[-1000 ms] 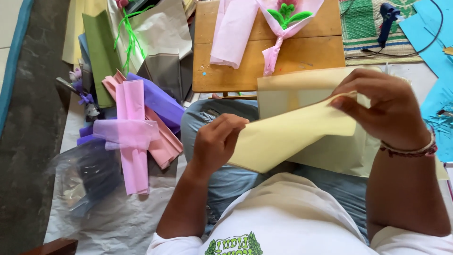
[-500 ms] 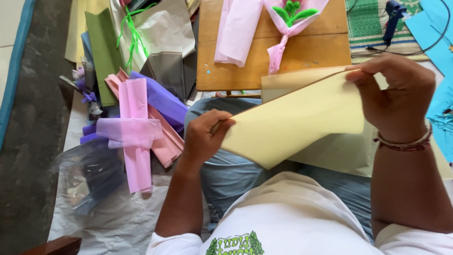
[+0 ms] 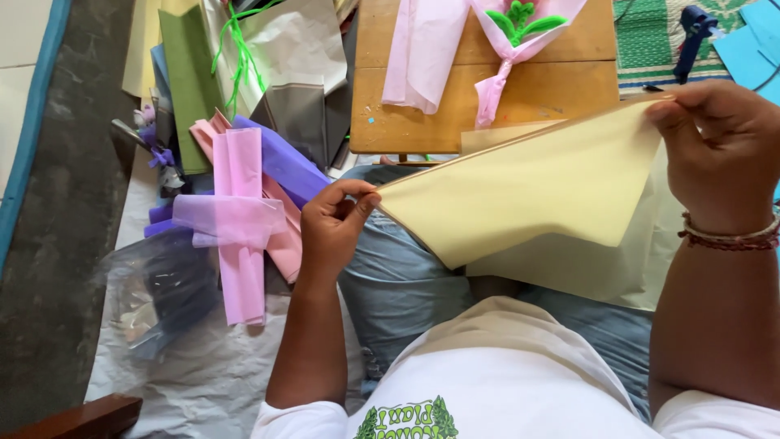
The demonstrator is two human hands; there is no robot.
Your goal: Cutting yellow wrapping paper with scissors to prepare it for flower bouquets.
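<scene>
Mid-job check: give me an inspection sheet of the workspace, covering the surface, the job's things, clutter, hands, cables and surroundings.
Surface: low wooden table ahead of the knees; crinkled white sheet on the floor.
Job's things: pale yellow paper, folded into a triangle, stretched over the lap.
Clutter: pink paper wrap with green stems on the table; pink and purple paper bundles, green and grey sheets, clear plastic bag on the person's left.
Grippers: left hand pinches the paper's near corner; right hand pinches the far corner.
Cables: nothing seen for certain.
Surroundings: green woven mat, blue sheets, dark blue tool, too small to identify.
</scene>
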